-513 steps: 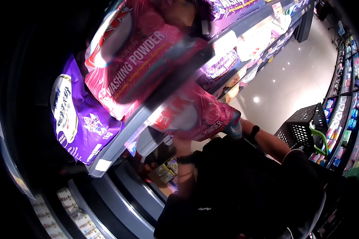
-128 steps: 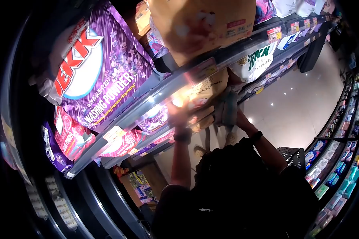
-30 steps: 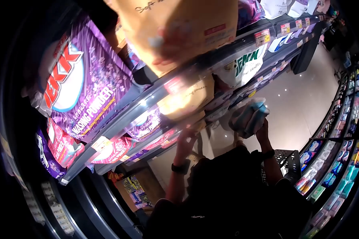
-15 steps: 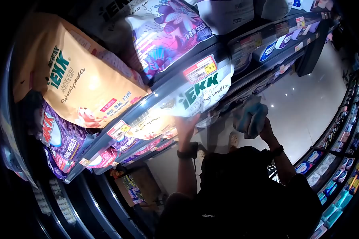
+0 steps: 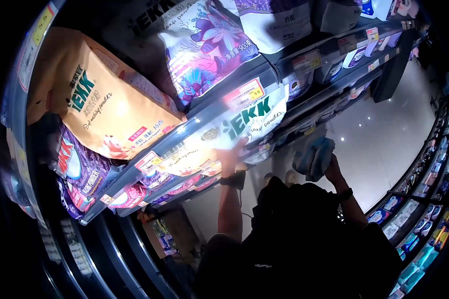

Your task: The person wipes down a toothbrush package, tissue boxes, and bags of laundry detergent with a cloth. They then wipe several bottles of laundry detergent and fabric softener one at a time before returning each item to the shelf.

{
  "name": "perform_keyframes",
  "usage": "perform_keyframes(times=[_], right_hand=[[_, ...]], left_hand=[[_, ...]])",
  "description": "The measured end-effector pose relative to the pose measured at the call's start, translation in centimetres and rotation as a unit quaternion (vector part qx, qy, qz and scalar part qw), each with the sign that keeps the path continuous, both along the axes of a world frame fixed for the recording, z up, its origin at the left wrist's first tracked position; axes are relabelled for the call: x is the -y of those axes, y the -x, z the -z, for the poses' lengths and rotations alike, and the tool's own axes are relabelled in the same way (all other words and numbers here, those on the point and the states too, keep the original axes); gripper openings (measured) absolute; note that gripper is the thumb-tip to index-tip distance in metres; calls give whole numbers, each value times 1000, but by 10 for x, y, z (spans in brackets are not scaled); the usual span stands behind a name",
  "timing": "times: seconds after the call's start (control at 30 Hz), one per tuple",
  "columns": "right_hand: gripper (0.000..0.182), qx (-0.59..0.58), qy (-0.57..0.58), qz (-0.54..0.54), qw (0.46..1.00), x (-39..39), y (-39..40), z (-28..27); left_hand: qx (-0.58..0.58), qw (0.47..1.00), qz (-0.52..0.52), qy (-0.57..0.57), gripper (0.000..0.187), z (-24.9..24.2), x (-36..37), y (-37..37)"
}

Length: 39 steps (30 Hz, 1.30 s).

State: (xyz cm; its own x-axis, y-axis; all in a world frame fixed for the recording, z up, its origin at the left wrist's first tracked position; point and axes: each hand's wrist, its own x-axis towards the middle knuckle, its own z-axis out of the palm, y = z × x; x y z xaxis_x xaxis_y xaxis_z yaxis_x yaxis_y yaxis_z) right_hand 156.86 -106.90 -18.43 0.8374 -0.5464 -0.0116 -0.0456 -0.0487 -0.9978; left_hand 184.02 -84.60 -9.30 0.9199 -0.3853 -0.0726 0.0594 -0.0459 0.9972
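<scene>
The person [image 5: 299, 254] has shifted along the shelf: a moment ago a purple bag of washing powder filled the left and the orange bag [image 5: 112, 107] stood farther along, whereas now the orange one is at the left, with a flowered bag [image 5: 209, 55] beyond it. So I'd judge a fresh stretch of the shelf edge [image 5: 190, 123] is being dealt with.

The grey-blue cloth [image 5: 313, 158] was close to the bags some seconds back; now the right hand [image 5: 334, 170] is clamped on it, over the pale floor [image 5: 369, 124], just off to the right of the shelf. I take that as a pause for the cloth, nothing being rubbed. The left hand [image 5: 229, 158] is up by the shelf, its fingers spread, near a white bag [image 5: 257, 117] on the lower level. The two hands are well apart.

Glare washes out the left fingers, and from here I can't tell whether they touch the white bag, the edge or only air. The right fingers are partly lost behind the folded cloth. The price label [image 5: 244, 93] is smeared by blur, the upper bags run out of sight at the top, and the dark clothing swallows almost everything near.
</scene>
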Motion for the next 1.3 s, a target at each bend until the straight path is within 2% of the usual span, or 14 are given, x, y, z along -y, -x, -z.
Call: perform_keyframes(times=[0.13,0.27,0.3,0.37,0.43,0.5,0.57,0.6,0.7,0.8,0.93,1.0,1.1,1.3], right_hand=[[23,-6,26,3,1000,-8,-15,-8],[24,9,10,-10,1000,-18,-28,-2],[24,20,13,-18,1000,-21,-30,-2],[18,8,19,-4,1000,-27,-34,1],[19,11,30,26,999,-30,-37,1],[19,25,1,71,997,-38,-41,-16],[19,10,-39,67,997,-29,-46,-8],[19,66,-74,118,988,-31,-56,-3],[20,182,-107,161,964,-30,-97,-16],[20,82,234,221,943,-45,-154,-27],[28,2,542,-6,840,-95,-195,-66],[29,-80,563,-93,817,-122,-197,-62],[28,-82,482,-130,863,-120,-193,-64],[27,-77,378,88,918,-66,-192,-57]], left_hand=[[56,998,-24,17,46,18,0,-8],[-15,999,27,-20,43,17,-10,-11],[70,996,24,-49,42,19,-11,-10],[-76,996,37,1,40,-2,-12,-3],[-69,993,87,50,38,48,-29,-9],[-39,992,116,-23,39,63,-35,-14],[3,995,101,-19,37,28,-35,-2],[39,991,125,39,43,34,-37,-7],[116,985,124,-20,44,65,-49,-21],[92,993,61,52,33,52,-38,-14],[-9,995,21,94,15,52,-34,-9],[-5,996,25,88,16,46,-32,-9],[-1,996,46,82,17,51,-38,-8],[-1,994,72,82,21,54,-41,-11]])
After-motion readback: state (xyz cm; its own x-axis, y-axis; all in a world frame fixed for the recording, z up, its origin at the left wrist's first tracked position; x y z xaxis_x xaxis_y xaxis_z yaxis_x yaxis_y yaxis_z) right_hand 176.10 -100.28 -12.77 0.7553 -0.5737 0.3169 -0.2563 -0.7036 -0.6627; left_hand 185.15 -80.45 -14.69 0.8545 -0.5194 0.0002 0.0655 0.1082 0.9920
